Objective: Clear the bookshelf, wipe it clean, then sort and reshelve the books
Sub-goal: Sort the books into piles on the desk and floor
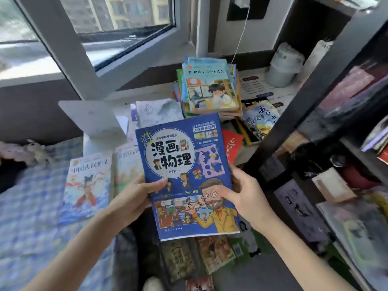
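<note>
I hold a blue comic physics book (184,175) face up in front of me with both hands. My left hand (134,198) grips its left edge, thumb on the cover. My right hand (245,194) grips the right edge, thumb lying across the cartoon man's face. The dark bookshelf (310,106) stands at the right, its shelves still packed with blurred books and objects. A tall stack of children's books (210,89) sits on the desk beyond the held book.
Two picture books (88,185) lie on the blue checked bed (27,227) at left. More books (212,253) lie on the floor below my hands. A white stand (92,120), a red booklet (232,143) and a toilet roll (283,66) are on the desk under the window.
</note>
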Action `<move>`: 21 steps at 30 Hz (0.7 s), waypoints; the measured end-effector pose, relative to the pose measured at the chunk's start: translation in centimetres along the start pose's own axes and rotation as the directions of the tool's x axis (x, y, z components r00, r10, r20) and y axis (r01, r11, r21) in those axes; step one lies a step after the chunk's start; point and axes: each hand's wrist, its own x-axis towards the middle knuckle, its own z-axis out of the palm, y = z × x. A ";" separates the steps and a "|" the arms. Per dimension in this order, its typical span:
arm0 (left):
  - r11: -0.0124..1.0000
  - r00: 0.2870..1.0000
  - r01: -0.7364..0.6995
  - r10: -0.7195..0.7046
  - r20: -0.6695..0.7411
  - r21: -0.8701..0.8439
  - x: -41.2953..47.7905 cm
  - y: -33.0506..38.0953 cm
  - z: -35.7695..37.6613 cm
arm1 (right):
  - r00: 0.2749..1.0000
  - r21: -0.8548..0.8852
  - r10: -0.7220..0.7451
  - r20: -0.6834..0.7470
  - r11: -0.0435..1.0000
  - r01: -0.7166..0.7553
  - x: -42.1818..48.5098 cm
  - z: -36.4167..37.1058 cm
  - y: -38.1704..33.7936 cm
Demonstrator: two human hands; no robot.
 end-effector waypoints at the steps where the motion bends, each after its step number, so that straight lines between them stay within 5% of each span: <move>1: 1.000 1.000 -0.011 0.011 -0.020 -0.005 -1.2 -2.0 0.7 | 0.999 -0.006 -0.001 0.043 1.000 0.001 -1.1 -0.9 1.0; 9: 0.999 0.983 0.029 -0.021 -0.180 0.041 -8.3 -20.4 6.6 | 0.947 -0.114 0.273 0.170 0.960 -0.257 -11.3 -5.8 13.5; 15: 0.948 0.915 0.291 -0.235 -0.328 0.131 -7.2 -34.1 5.2 | 0.761 -0.149 0.631 0.150 0.775 -0.614 -16.2 -1.5 28.1; 21: 0.858 0.840 0.473 -0.373 -0.393 0.198 -0.8 -47.3 0.4 | 0.599 -0.115 0.794 0.101 0.608 -0.786 -17.1 4.4 43.2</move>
